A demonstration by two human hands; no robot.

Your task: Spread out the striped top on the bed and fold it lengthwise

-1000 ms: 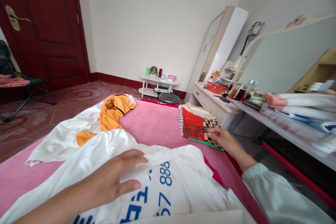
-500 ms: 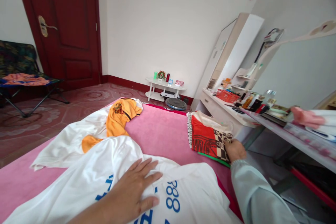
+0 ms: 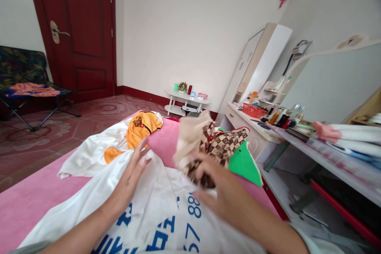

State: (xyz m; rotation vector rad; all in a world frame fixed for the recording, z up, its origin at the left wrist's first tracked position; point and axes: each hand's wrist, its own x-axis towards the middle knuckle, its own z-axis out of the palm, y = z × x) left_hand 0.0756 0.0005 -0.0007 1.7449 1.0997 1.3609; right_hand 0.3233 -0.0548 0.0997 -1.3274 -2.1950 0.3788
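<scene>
A white cloth bag or garment with blue lettering and digits [image 3: 166, 222] lies spread in front of me. Over its left part is my left hand [image 3: 133, 172], open, fingers stretched and holding nothing. My right hand [image 3: 214, 182] is smeared by motion, its fingers curled and thumb apart. It is at the near edge of a patterned garment [image 3: 224, 145] with cream, brown-checked and green parts; whether it grips the cloth I cannot tell. The cream part is blurred and raised. An orange garment [image 3: 139, 127] lies crumpled on a white one [image 3: 89, 152] at the left.
Everything lies on a pink bed cover [image 3: 163, 137]. To the right stand a dressing table with a red basket [image 3: 253, 110] and bottles, and a shelf holding folded cloths [image 3: 357, 135]. A low white table [image 3: 187, 97] is by the far wall, a folding chair [image 3: 32, 91] at the left.
My right hand has moved left from the bed's right edge, and the patterned garment has shifted and opened out, showing its green part. My left hand has lifted off the white cloth, moving left.
</scene>
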